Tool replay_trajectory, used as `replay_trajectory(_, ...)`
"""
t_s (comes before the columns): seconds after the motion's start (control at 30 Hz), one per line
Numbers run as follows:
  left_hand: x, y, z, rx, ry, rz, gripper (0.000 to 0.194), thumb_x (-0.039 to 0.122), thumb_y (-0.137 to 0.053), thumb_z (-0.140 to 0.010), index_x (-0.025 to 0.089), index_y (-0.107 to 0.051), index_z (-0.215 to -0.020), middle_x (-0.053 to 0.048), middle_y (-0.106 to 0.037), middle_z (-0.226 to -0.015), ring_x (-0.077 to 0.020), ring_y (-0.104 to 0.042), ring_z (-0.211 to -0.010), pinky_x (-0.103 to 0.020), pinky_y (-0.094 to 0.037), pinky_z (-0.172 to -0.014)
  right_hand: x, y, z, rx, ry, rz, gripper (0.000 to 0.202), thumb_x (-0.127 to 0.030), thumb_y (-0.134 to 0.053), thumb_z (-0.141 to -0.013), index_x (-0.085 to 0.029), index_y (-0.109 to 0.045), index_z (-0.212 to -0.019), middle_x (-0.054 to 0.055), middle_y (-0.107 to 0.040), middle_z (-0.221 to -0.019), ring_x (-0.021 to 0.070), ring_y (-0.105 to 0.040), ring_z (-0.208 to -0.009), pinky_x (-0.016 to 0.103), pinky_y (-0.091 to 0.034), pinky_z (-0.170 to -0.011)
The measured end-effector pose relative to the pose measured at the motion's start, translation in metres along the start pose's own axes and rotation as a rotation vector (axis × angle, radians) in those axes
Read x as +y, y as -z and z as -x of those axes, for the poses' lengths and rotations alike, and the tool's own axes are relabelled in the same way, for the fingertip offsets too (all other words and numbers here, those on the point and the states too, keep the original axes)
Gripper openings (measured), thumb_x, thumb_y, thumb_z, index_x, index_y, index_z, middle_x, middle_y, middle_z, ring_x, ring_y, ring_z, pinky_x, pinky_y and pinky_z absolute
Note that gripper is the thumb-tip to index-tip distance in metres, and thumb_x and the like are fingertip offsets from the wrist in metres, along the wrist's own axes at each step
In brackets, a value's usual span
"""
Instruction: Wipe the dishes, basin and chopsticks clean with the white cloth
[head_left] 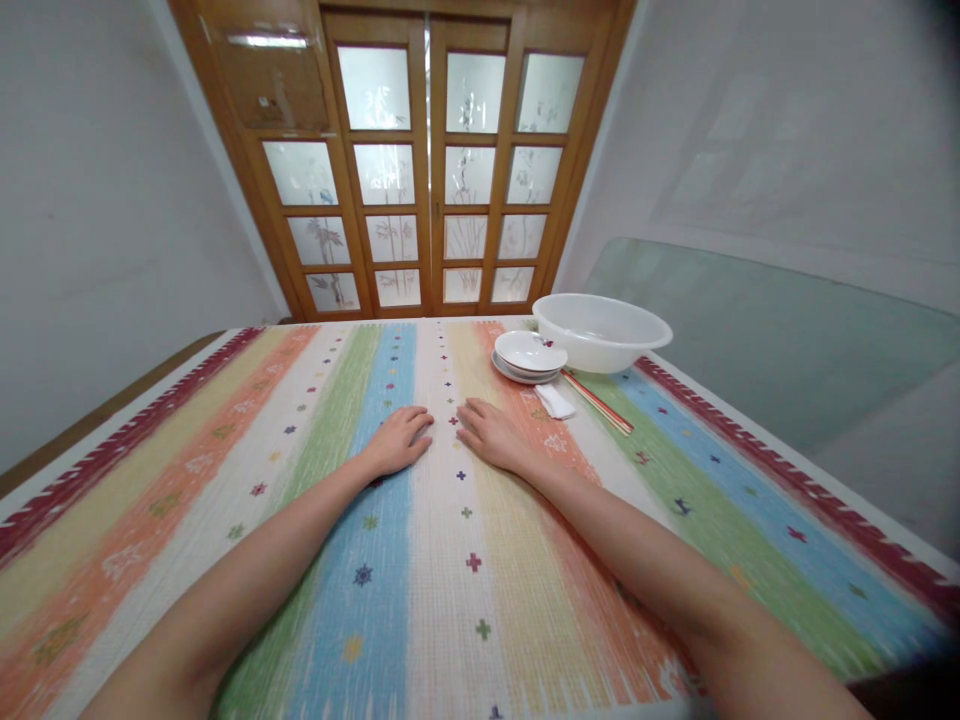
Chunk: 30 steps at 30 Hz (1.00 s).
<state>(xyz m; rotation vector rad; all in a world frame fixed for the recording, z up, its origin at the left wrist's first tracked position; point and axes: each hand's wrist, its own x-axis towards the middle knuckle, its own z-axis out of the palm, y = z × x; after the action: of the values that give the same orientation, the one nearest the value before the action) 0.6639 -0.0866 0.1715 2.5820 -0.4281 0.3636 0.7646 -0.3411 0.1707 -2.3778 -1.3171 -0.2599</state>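
Note:
My left hand [401, 438] rests palm down on the striped tablecloth [442, 600], its fingers slightly apart and holding nothing. Across a small gap, my right hand [487, 432] lies flat on the cloth too, also without anything in it. Beyond and to the right of my right hand is a stack of white plates and bowls [529, 355]. A folded white cloth [555, 401] sits just in front of the stack. Beside it lies a bundle of red and pale chopsticks [598, 403]. A large translucent white basin [602, 335] stands behind them at the back right.
The table's far edge runs in front of wooden doors [431, 170] with glass panes. A pale green glass panel [735, 330] leans along the right wall. Grey-white walls rise on both sides.

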Motion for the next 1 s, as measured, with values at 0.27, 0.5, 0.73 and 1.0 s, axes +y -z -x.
replay_trajectory(0.27,-0.022,-0.002,0.003,-0.071,0.099,-0.106,0.061,0.055,-0.054,-0.095,0.028,-0.052,-0.149,-0.012,-0.039,-0.162,-0.0355,-0.030,-0.152,-0.055,-0.014,-0.124,-0.002,-0.006,-0.012,-0.114,0.098,0.016,0.063,-0.054,-0.045,-0.104,-0.016,-0.045,-0.154,0.017,-0.034,-0.163,0.0315,-0.030,-0.151,0.049,-0.027,-0.123)
replay_trajectory(0.5,-0.031,0.000,0.002,-0.089,0.081,-0.133,0.065,0.058,-0.050,-0.097,0.028,-0.047,-0.153,-0.013,-0.035,-0.164,-0.0354,-0.028,-0.153,-0.055,-0.012,-0.124,-0.003,-0.011,-0.031,-0.165,0.155,0.041,0.069,-0.056,-0.042,-0.104,-0.012,-0.041,-0.156,0.020,-0.033,-0.162,0.0321,-0.030,-0.152,0.049,-0.027,-0.122)
replay_trajectory(0.73,-0.041,0.002,0.000,-0.054,0.135,-0.153,0.063,0.058,-0.051,-0.095,0.026,-0.052,-0.149,-0.013,-0.040,-0.162,-0.0345,-0.032,-0.151,-0.053,-0.016,-0.124,0.000,-0.024,-0.049,-0.153,0.171,0.091,0.065,-0.054,-0.043,-0.105,-0.011,-0.044,-0.154,0.019,-0.039,-0.159,0.0299,-0.035,-0.149,0.046,-0.029,-0.121)
replay_trajectory(1.0,-0.040,0.006,-0.002,-0.118,0.142,-0.270,0.067,0.064,-0.042,-0.098,0.027,-0.046,-0.154,-0.010,-0.035,-0.165,-0.0321,-0.029,-0.153,-0.052,-0.017,-0.124,0.001,-0.024,-0.049,-0.213,0.166,0.109,0.078,-0.065,-0.036,-0.103,-0.010,-0.038,-0.158,0.019,-0.034,-0.162,0.0301,-0.029,-0.153,0.047,-0.024,-0.124)
